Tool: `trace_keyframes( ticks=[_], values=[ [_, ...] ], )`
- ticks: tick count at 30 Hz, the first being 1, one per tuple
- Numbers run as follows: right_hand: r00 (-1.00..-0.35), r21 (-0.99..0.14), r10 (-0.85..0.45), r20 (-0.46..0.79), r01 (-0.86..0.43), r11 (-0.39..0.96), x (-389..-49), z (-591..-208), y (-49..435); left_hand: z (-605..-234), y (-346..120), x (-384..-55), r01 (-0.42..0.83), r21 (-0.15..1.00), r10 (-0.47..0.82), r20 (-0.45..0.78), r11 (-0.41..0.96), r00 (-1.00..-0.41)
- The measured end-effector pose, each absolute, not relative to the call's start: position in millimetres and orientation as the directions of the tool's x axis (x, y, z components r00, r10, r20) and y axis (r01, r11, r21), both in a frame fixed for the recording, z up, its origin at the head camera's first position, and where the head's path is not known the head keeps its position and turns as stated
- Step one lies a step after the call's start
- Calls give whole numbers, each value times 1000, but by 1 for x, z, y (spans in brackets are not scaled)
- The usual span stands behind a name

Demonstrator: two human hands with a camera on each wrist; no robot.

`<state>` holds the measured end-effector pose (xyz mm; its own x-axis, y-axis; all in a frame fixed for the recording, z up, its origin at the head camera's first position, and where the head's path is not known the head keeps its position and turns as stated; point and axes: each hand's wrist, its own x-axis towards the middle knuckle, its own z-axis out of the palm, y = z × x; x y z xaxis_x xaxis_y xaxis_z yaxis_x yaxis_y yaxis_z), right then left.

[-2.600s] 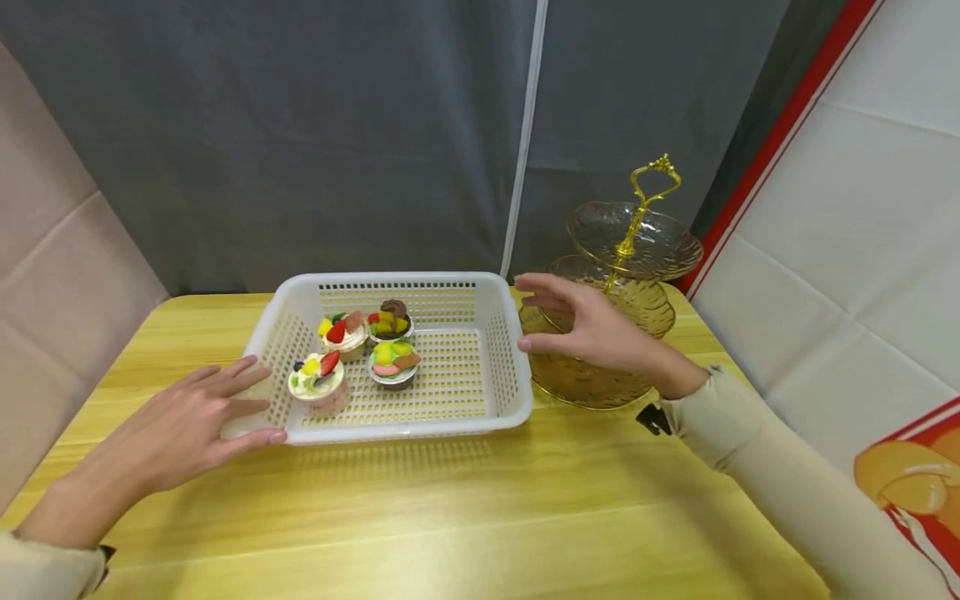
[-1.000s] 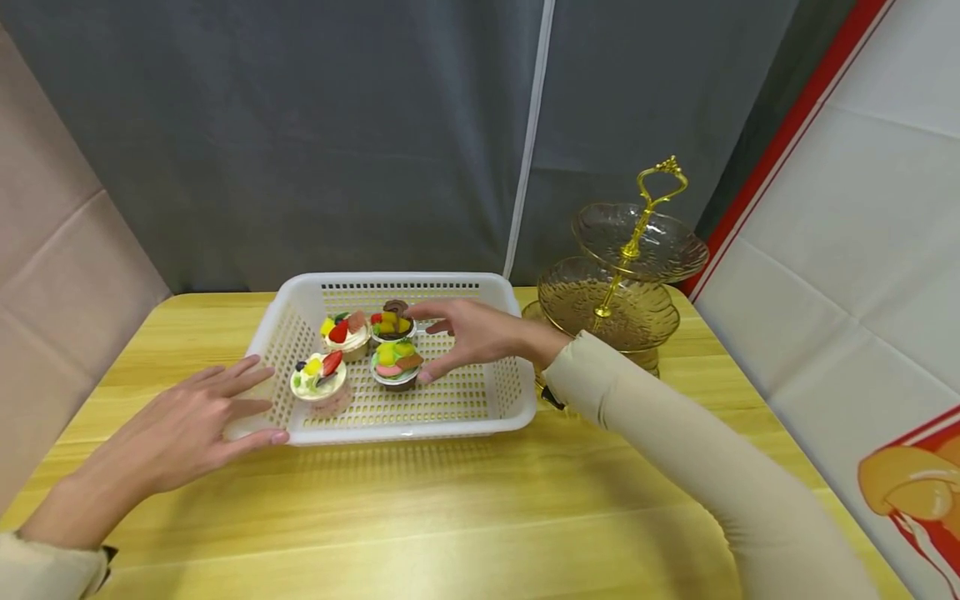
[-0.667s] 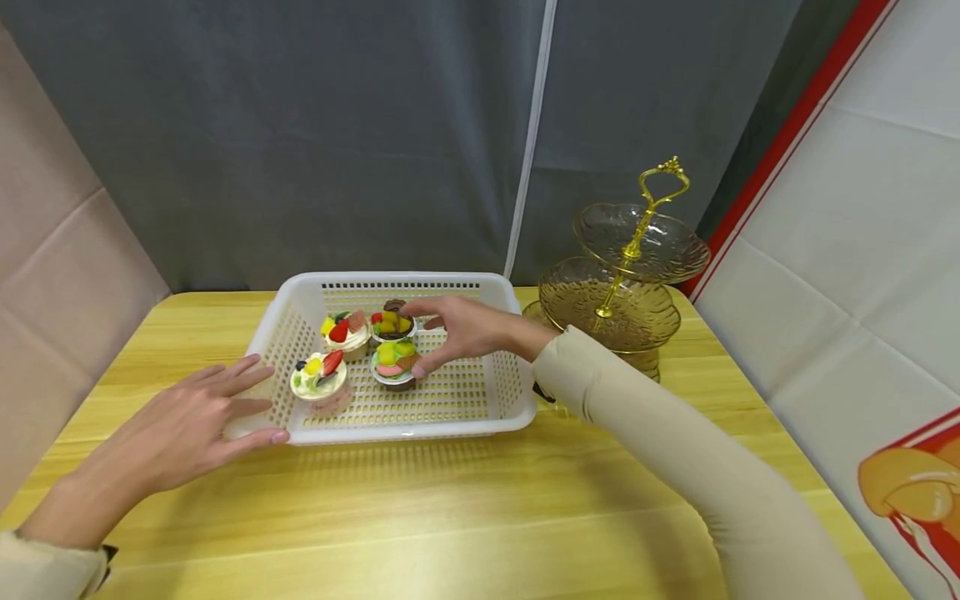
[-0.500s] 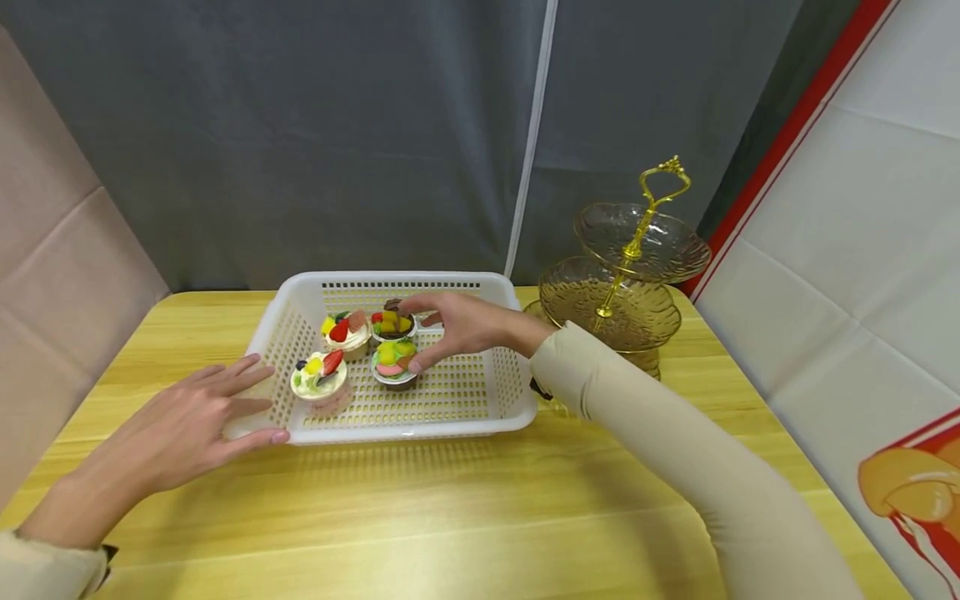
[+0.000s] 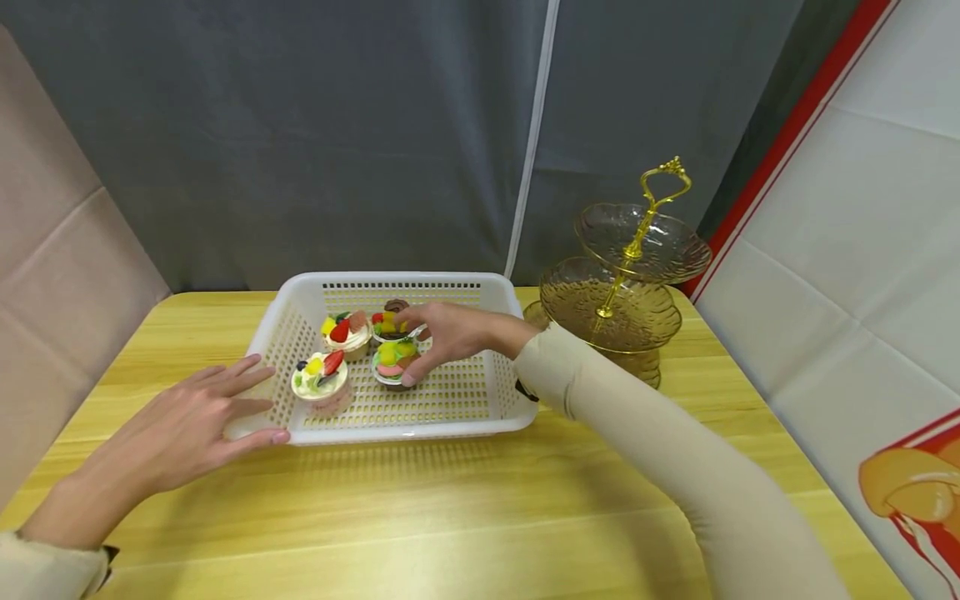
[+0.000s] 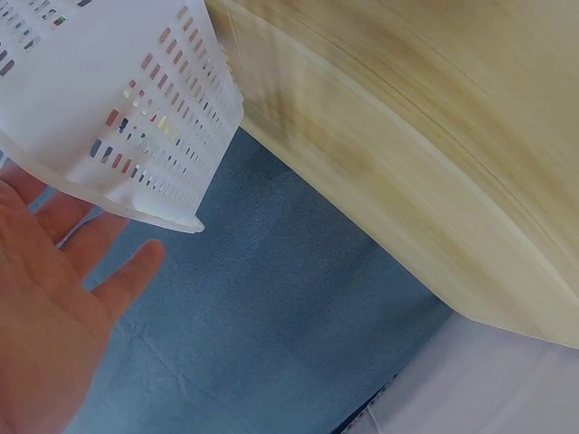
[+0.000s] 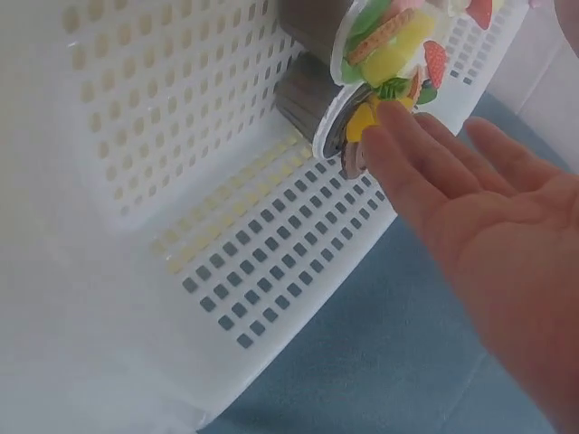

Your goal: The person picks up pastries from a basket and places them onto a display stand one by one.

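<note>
Several fruit-topped cupcakes sit in the left half of a white plastic basket (image 5: 450,429). My right hand (image 5: 456,332) reaches over them from the right with thumb and fingers spread apart. Its thumb is beside the green-and-yellow topped cupcake (image 5: 392,358); the fingers are over the chocolate cupcake (image 5: 385,329), partly covering it. In the right wrist view the fairly straight fingertips are close to the chocolate cupcake's (image 7: 308,101) topping; contact is unclear. My left hand (image 5: 198,417) lies by the basket's left end, fingers spread, some of them behind its rim in the left wrist view.
A three-tier gold-edged glass stand (image 5: 611,296) stands right of the basket, its lowest plate partly hidden by my right sleeve. Two cream-topped cupcakes, one at the back left (image 5: 347,335) and one at the front left (image 5: 318,379), share the basket. A grey curtain (image 5: 337,150) hangs behind the wooden table (image 5: 420,517).
My right hand has moved left from beside the stand to over the cupcakes, then slightly lower, its thumb nearer the green-and-yellow topped cupcake. The left hand has stayed in place.
</note>
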<state>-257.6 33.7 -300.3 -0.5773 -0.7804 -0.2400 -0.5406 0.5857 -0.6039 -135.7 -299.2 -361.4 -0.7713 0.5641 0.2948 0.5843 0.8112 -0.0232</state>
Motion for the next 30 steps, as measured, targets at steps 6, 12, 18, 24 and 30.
trace_keyframes(
  ticks=[6,12,18,24,30],
  values=[
    [-581,-605,-779,-235,-540,585,-259,-305,29,-363,-300,-136,586,-20,564,303,810,-768],
    [-597,-568,-770,-225,-562,601,-261,-307,26,-364,-300,-136,594,-21,568,323,804,-757],
    [-606,-553,-756,-247,-553,623,-262,-312,23,-364,-300,-136,597,-24,570,329,802,-753],
    [-604,-569,-752,-262,-533,626,-263,-318,20,-363,-301,-136,591,-14,564,319,806,-762],
    [-609,-567,-750,-257,-534,627,-268,-326,17,-364,-301,-136,593,-13,565,323,805,-760]
  ],
)
